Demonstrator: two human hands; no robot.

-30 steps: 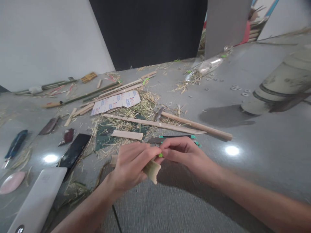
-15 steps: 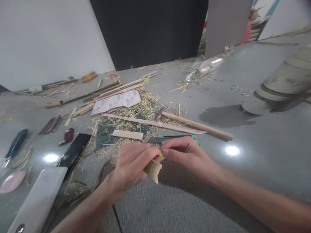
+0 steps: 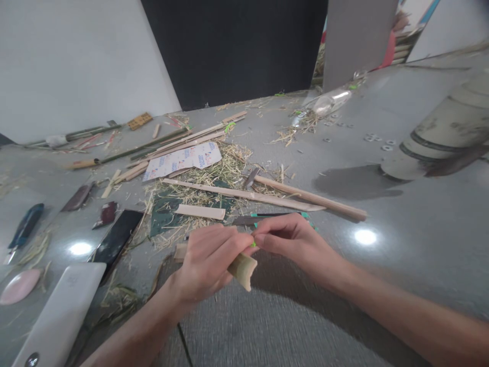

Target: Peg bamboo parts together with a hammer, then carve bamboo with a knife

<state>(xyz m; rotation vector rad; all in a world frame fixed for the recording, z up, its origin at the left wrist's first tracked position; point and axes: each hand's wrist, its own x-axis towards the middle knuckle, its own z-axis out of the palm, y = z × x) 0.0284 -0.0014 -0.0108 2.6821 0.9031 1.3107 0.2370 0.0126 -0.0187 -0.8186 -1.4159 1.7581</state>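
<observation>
My left hand (image 3: 208,257) is wrapped round a curved piece of split bamboo (image 3: 243,271), whose jagged end sticks out below the thumb. Between the thumb and fingers of my right hand (image 3: 292,237) is a small bright green bit (image 3: 253,245), too small to name for sure, held against my left forefinger. The fingertips of both hands meet there. Just beyond them lie a pale bamboo slat (image 3: 200,211) on a dark green mat (image 3: 162,216) and dark tools with teal trim (image 3: 280,216).
A hammer (image 3: 311,195) lies beside a long bamboo strip (image 3: 237,193) amid shavings (image 3: 229,165). To the left are a black phone-like slab (image 3: 118,235), a long white object (image 3: 61,311) and a blue-handled tool (image 3: 26,227). A thick pale cylinder (image 3: 439,135) and several small rings (image 3: 372,137) are at right.
The bamboo's jagged end has shifted slightly to the right and down with my left hand. My right hand keeps its pinch at nearly the same spot.
</observation>
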